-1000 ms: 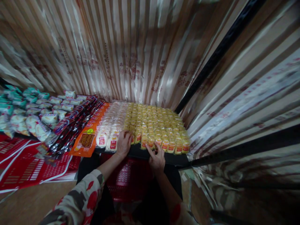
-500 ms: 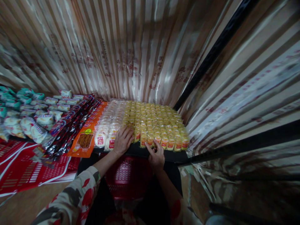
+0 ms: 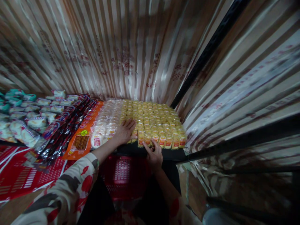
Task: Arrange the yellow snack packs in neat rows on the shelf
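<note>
Striped sheeting [image 3: 131, 40] up top. Centre: I see left hand [image 3: 125, 133] spread over yellow packs [image 3: 161, 120], right hand [image 3: 154, 154] fingers parted at front; probably light, soft, slippery; grip sides.

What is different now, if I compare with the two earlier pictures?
The left hand moved forward and slightly right, farther over the yellow packs; its curled fingers have opened out flat. I see nothing clearly picked up or let go. The right hand stays at the front of the yellow packs, and the white packs and orange packet keep their places beside them.
</note>
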The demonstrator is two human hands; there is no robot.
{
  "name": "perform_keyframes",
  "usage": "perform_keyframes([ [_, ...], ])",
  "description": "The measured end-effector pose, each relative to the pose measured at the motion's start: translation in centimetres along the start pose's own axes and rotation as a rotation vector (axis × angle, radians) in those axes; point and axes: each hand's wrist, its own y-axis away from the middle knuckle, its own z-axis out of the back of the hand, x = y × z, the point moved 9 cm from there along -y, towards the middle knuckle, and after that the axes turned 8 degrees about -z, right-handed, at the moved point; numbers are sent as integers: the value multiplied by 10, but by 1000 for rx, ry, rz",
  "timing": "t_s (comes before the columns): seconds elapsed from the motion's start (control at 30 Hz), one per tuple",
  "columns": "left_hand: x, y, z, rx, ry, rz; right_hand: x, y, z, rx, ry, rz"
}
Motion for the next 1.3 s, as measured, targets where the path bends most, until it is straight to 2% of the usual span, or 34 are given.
perform_keyframes([
  [0.33,4,1,-3,58,11,-73,2,-1,3,-28,9,12],
  [0.87,-2,2,2,-7,-17,-118,2,-1,1,-21,28,16],
  [0.97,-1,3,7,-56,-11,-86,2,-1,1,-11,35,17],
  [1.13,8,5,20,-139,-28,65,2,0,0,-11,31,18],
  [1.2,11,3,20,-133,-36,102,1,0,0,-12,25,13],
  [1.3,10,-3,13,-78,-34,68,1,0,0,-12,19,10],
])
